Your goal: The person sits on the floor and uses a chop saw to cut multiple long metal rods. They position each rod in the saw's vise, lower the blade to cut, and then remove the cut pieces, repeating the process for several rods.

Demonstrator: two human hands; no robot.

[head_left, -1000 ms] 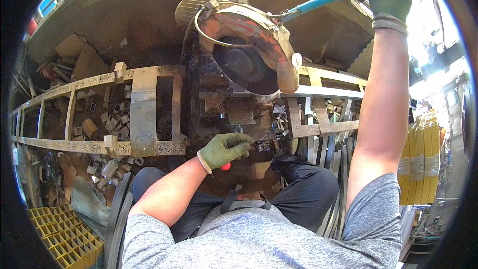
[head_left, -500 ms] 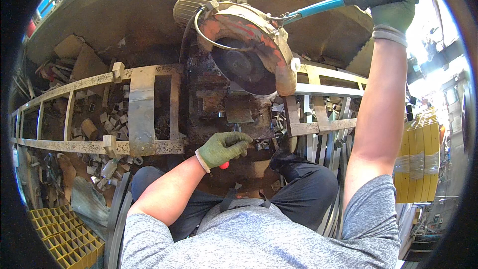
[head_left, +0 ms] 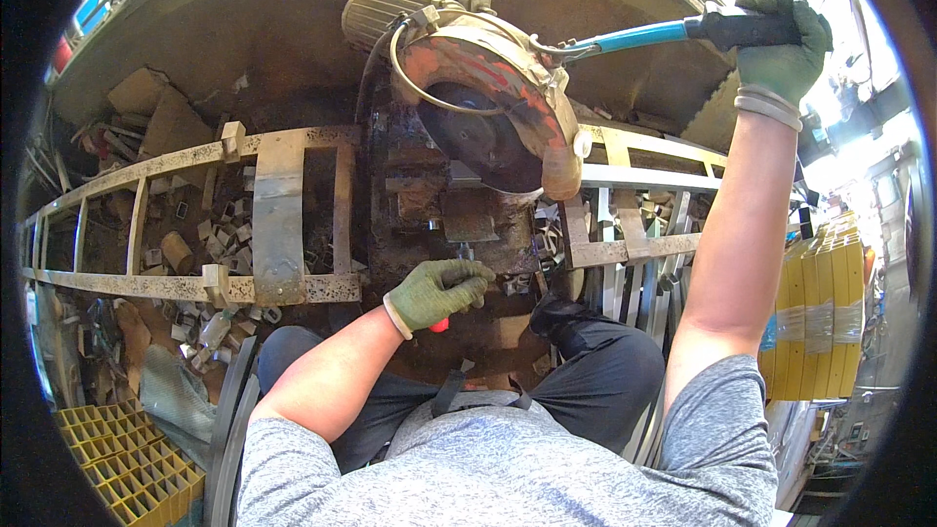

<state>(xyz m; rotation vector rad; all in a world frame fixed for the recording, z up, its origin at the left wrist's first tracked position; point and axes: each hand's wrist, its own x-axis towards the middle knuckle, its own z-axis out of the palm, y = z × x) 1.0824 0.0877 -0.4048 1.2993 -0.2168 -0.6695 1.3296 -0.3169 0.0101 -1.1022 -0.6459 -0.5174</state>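
My right hand [head_left: 781, 44], in a green work glove, is wrapped round the black grip at the end of the blue lever [head_left: 639, 36] of a cut-off saw, at the upper right. The saw's worn orange guard [head_left: 488, 63] covers part of a dark round blade [head_left: 478, 137], blurred at its face. A silver metal bar [head_left: 649, 177] comes in from the right and reaches under the blade. My left hand [head_left: 439, 293], also gloved, is curled in front of the saw's base, by the clamp screw [head_left: 465, 252]. A red piece [head_left: 439, 325] shows below it; what the fingers hold is hidden.
Frame-like roller supports [head_left: 137, 288] extend left and right of the saw. Cut metal offcuts [head_left: 229, 234] lie below them. Long metal bars [head_left: 634, 288] stand by my right leg. Yellow stacked pieces [head_left: 815, 317] are at the right, and a yellow gridded stack [head_left: 132, 464] at lower left.
My right hand has moved down and slightly right with the lever. The guard and blade have tipped a little lower toward the bar. My left hand has stayed in place.
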